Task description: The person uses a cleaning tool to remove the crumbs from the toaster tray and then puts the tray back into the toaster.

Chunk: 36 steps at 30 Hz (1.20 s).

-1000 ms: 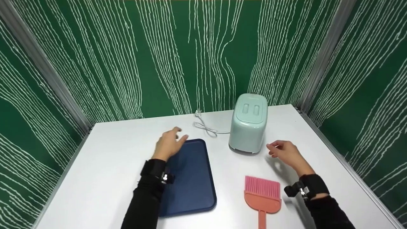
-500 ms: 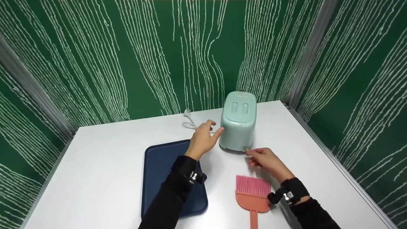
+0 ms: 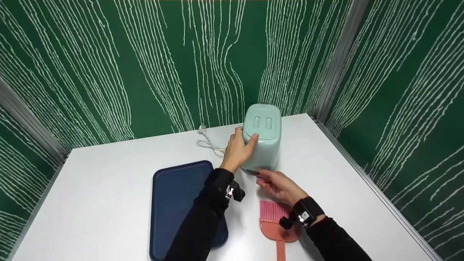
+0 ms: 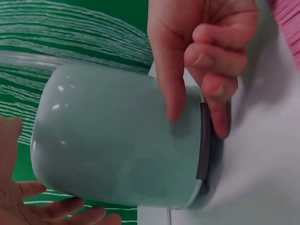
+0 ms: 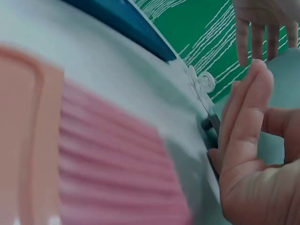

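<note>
A mint-green toaster (image 3: pixel 267 154) with a lid stands upright near the back of the white table. My left hand (image 3: pixel 237 150) is at its left side, the thumb near the top front edge and the fingers spread along the side. Low at the front is my right hand (image 3: pixel 281 185). In the left wrist view, its thumb lies over the toaster's front face, and its index finger reaches to a dark strip (image 4: pixel 203 140) along the base, the other fingers bent. The right wrist view shows the left fingers hanging straight beside the toaster.
A navy tray (image 3: pixel 177 203) lies left of the toaster, partly under the left forearm. Below the right wrist is a coral brush (image 3: pixel 268 231) with pink bristles (image 3: pixel 269 210). The white cord (image 3: pixel 210 145) and plug (image 3: pixel 202 128) lie by the green, white-lined back wall (image 3: pixel 159 72).
My left hand has moved right from over the tray to the toaster's side. The right hand has come left to its front base. The head view has shifted right.
</note>
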### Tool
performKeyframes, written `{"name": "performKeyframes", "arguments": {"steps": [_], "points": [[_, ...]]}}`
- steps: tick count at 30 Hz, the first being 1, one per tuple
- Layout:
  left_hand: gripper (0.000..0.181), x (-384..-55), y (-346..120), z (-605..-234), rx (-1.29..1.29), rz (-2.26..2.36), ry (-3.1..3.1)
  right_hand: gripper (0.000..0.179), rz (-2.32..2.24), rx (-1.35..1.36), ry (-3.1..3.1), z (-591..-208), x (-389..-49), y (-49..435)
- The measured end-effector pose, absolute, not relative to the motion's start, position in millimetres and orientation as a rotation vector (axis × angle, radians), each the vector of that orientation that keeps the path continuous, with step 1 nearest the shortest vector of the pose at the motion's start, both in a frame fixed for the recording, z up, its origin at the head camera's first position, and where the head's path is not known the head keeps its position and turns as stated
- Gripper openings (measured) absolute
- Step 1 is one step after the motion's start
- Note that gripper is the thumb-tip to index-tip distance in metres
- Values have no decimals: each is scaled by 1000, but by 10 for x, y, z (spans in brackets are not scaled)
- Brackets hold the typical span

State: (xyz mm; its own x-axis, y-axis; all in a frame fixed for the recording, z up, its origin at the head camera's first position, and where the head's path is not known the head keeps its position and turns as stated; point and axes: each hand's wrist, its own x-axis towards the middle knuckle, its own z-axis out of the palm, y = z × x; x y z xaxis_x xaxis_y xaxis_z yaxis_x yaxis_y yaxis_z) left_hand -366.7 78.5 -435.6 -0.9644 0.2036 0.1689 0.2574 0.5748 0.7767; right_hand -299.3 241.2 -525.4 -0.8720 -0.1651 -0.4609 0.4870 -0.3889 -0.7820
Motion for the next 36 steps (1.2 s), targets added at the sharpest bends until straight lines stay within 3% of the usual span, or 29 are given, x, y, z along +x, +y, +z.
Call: {"name": "performKeyframes", "arguments": {"steps": [15, 23, 31, 36], "points": [[77, -3732, 948, -4419, -328, -1545, -2726, 22, -2662, 630, 1178, -5333, -3061, 2011], [74, -3719, 875, -4447, -306, -1641, -2702, 29, -2585, 538, 1396, -5453, -3037, 2001], [90, -4081, 969, -4885, -383, -1558, -2702, 27, -2534, 509, 1482, -5465, -3030, 2055], [80, -3855, 937, -4598, -356, -1616, -2730, 28, -2510, 518, 1512, -5443, -3036, 2057]]}}
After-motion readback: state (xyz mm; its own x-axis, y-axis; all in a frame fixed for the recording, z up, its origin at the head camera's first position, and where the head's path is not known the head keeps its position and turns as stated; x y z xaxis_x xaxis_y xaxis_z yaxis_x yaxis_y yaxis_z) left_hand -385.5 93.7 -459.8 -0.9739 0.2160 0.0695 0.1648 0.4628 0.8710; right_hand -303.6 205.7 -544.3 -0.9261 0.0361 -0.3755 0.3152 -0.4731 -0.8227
